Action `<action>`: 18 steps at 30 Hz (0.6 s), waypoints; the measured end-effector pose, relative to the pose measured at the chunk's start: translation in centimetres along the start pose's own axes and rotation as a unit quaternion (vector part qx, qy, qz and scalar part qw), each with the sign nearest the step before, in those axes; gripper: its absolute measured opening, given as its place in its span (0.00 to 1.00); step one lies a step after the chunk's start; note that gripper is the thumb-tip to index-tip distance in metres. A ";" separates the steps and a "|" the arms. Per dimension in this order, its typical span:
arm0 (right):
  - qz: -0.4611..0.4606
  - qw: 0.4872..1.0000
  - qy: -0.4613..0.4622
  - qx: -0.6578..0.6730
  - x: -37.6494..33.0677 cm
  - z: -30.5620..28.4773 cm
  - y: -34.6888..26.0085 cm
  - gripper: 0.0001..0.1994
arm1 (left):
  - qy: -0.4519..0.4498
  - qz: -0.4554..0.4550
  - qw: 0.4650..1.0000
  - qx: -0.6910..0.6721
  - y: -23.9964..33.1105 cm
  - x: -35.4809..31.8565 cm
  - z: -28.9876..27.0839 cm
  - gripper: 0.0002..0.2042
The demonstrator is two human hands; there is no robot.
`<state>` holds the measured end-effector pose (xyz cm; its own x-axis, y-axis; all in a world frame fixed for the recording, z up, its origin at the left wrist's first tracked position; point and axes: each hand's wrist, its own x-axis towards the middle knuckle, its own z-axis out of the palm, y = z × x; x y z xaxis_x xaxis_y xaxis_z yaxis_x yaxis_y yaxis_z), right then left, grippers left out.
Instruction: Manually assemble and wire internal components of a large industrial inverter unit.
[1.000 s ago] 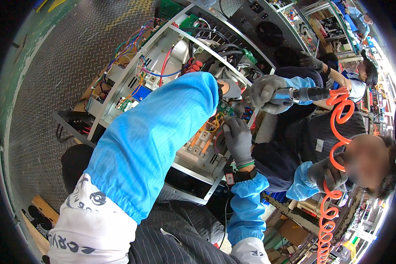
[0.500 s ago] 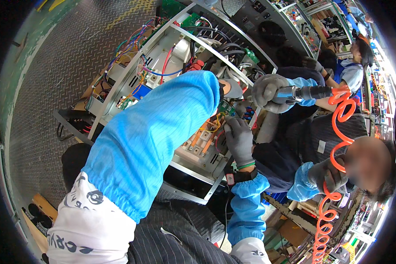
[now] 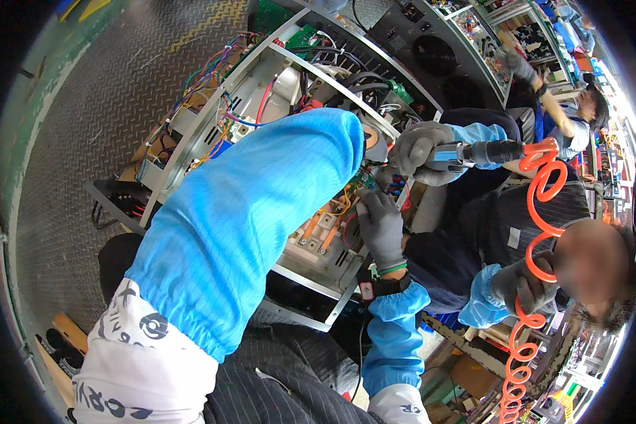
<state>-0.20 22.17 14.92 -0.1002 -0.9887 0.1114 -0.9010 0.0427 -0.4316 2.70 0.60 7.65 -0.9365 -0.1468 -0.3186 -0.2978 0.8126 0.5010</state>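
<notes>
An electrical cabinet with a metal frame [image 3: 311,284] lies before me, its inside full of wires, boards and copper bars [image 3: 327,239]. My left arm, in a blue sleeve, reaches across it. My left hand [image 3: 376,147], in a grey glove, shows only in part beyond the cuff; its fingers are mostly hidden. My right hand [image 3: 381,230], also gloved, is at the cabinet's right side with fingers bent together beside yellow wires [image 3: 346,201] and a small green board; whatever they pinch is hidden. Close to my left hand, a co-worker's gloved hand [image 3: 424,152] grips a blue-and-black air screwdriver [image 3: 473,152].
An orange coiled hose [image 3: 555,185] runs from the screwdriver through the co-worker's other hand [image 3: 523,284] and down the right side. A dark cabinet [image 3: 410,35] stands at the back. Another person [image 3: 569,124] is farther off at the right. Patterned metal floor [image 3: 106,127] lies at left.
The co-worker's screwdriver hand has shifted slightly left, toward my left hand. My left forearm has moved a little. The farther person has raised an arm. My right hand stays nearly in place.
</notes>
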 end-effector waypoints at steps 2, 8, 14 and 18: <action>-0.001 1.000 0.006 0.004 -0.2 0.1 0.3 0.12 | -0.003 -0.005 1.000 -0.008 0.0 0.2 0.1 0.21; -0.015 0.999 -0.023 0.024 -0.5 0.3 1.4 0.22 | -0.004 -0.020 0.999 -0.036 -0.2 0.6 0.3 0.21; 0.055 0.995 -0.020 0.084 0.2 -0.3 1.2 0.19 | 0.003 -0.028 0.997 -0.070 -1.0 0.9 0.8 0.22; 0.209 0.933 0.001 0.295 1.5 -1.0 2.8 0.15 | 0.008 -0.037 0.994 -0.099 -1.6 1.2 1.1 0.22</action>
<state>-3.35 20.92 14.80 -0.3912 -0.9034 -0.1757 -0.3951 0.3373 -0.8545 2.26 -0.27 5.53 -0.9127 -0.2132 -0.3485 -0.3960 0.6718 0.6260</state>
